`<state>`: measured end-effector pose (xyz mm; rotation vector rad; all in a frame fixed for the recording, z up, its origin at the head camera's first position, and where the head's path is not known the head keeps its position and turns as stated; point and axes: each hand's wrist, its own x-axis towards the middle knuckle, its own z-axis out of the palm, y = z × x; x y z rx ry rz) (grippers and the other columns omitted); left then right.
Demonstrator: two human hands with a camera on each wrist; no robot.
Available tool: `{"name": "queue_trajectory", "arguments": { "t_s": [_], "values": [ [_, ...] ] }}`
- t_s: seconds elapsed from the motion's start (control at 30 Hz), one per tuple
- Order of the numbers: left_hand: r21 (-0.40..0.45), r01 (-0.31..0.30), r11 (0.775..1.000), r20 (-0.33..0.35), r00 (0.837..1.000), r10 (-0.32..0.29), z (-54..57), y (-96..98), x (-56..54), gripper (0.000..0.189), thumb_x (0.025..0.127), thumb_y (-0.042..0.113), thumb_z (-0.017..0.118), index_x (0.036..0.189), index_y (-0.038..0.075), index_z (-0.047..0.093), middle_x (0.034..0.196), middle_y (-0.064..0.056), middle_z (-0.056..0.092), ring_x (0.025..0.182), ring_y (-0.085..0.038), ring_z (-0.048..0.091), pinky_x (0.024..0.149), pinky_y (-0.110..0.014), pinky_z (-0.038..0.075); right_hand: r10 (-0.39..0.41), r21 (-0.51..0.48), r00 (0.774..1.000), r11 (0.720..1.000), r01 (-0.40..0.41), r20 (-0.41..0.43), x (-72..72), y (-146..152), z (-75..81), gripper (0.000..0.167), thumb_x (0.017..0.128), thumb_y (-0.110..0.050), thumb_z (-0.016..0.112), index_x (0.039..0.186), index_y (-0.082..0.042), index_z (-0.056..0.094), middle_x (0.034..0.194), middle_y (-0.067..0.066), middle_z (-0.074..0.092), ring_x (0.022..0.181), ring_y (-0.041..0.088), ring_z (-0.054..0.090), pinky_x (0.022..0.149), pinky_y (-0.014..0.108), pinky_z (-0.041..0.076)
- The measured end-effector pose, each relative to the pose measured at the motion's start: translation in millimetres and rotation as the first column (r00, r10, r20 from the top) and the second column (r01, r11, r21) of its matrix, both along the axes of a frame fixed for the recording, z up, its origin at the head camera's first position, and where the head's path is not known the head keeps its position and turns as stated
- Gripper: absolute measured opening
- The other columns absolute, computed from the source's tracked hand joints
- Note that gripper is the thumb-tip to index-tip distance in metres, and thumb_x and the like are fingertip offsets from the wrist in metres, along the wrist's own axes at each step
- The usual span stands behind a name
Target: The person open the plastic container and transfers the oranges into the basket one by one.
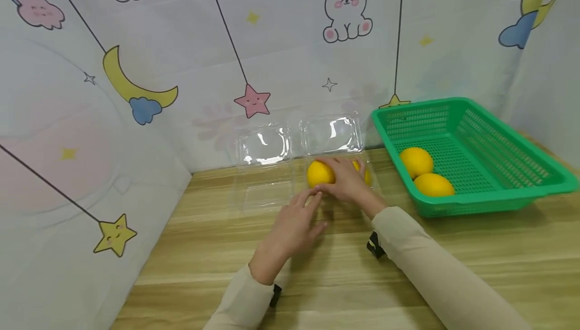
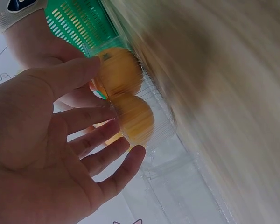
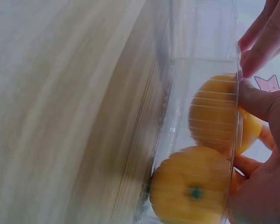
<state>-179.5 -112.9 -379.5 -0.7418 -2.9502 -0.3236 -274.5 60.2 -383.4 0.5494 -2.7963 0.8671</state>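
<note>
An open clear plastic clamshell box (image 2: 161,100) stands at the back of the table and holds two oranges side by side. Over it, my right hand (image 1: 346,179) grips the left orange (image 1: 319,174), thumb at the near side and fingers over the top. The other orange (image 3: 191,186) sits to the right, partly hidden by that hand in the head view. My left hand (image 1: 294,226) is at the box's near side, fingers loosely extended and holding nothing. Its fingertips come right up to the right thumb and the box rim.
Left of it stands a second clear clamshell box (image 1: 267,194), lid raised. A green perforated basket (image 1: 498,194) on the right holds two more oranges, a rear one (image 1: 416,162) and a nearer one (image 1: 433,185). A patterned curtain (image 1: 290,58) hangs behind the wooden table (image 1: 204,269).
</note>
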Motion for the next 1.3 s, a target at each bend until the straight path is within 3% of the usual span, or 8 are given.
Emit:
{"name": "queue_trajectory", "arguments": {
  "t_s": [0.2,0.67,0.8,0.93,1.1,1.3],
  "values": [
    [0.009,-0.013,1.000,0.001,1.000,0.013,-1.3,-3.2,0.9,0.068,0.102,0.031,0.073,0.158,0.002,0.047,0.161,-0.015,0.044,0.149,-0.039,0.043,0.109,-0.062,0.048,-0.002,-0.045,1.000,0.999,0.001,-0.024,2.6,-2.1,9.3,0.076,0.093,-0.034,0.083,0.159,-0.022,0.048,0.158,0.016,0.052,0.145,0.041,0.045,0.122,0.069,0.005],
    [0.007,-0.015,1.000,-0.006,1.000,0.015,-1.7,-3.2,1.5,0.067,0.102,0.030,0.073,0.157,0.003,0.048,0.158,-0.014,0.045,0.146,-0.039,0.045,0.110,-0.061,0.046,0.044,-0.076,0.994,0.996,-0.052,-0.103,28.4,21.3,45.0,0.071,0.093,-0.025,0.083,0.157,-0.016,0.051,0.156,0.019,0.051,0.140,0.043,0.050,0.116,0.067,0.017],
    [0.007,-0.021,1.000,0.008,1.000,0.021,-2.1,-2.5,1.7,0.068,0.102,0.030,0.073,0.158,0.003,0.047,0.159,-0.014,0.044,0.147,-0.039,0.045,0.111,-0.061,0.044,0.067,-0.069,0.992,0.995,-0.074,-0.103,37.6,36.7,55.6,0.070,0.094,-0.023,0.082,0.157,-0.016,0.050,0.155,0.019,0.051,0.138,0.044,0.050,0.116,0.068,0.019],
    [0.009,-0.022,1.000,0.029,0.999,0.022,-1.9,-0.7,1.8,0.069,0.103,0.030,0.072,0.160,0.003,0.045,0.161,-0.015,0.043,0.148,-0.039,0.043,0.114,-0.062,0.042,0.085,-0.086,0.992,0.992,-0.093,-0.089,46.6,59.0,67.8,0.071,0.095,-0.020,0.081,0.158,-0.016,0.048,0.154,0.020,0.051,0.135,0.045,0.050,0.115,0.069,0.029],
    [-0.007,-0.024,1.000,0.021,1.000,0.024,-1.4,1.0,1.8,0.070,0.102,0.030,0.072,0.161,0.004,0.043,0.161,-0.015,0.042,0.148,-0.039,0.043,0.114,-0.061,0.042,0.068,-0.116,0.996,0.990,-0.075,-0.059,54.2,87.4,82.4,0.072,0.097,-0.019,0.079,0.161,-0.015,0.045,0.156,0.022,0.046,0.134,0.047,0.049,0.109,0.071,0.042],
    [-0.018,-0.031,0.999,0.026,0.999,0.032,-0.6,2.1,3.6,0.071,0.103,0.031,0.072,0.162,0.004,0.042,0.162,-0.014,0.041,0.149,-0.038,0.042,0.115,-0.060,0.041,0.047,-0.104,0.998,0.993,-0.051,-0.035,57.5,120.1,89.8,0.073,0.098,-0.021,0.078,0.162,-0.012,0.042,0.158,0.025,0.041,0.131,0.048,0.049,0.105,0.070,0.045]
  ]
}}
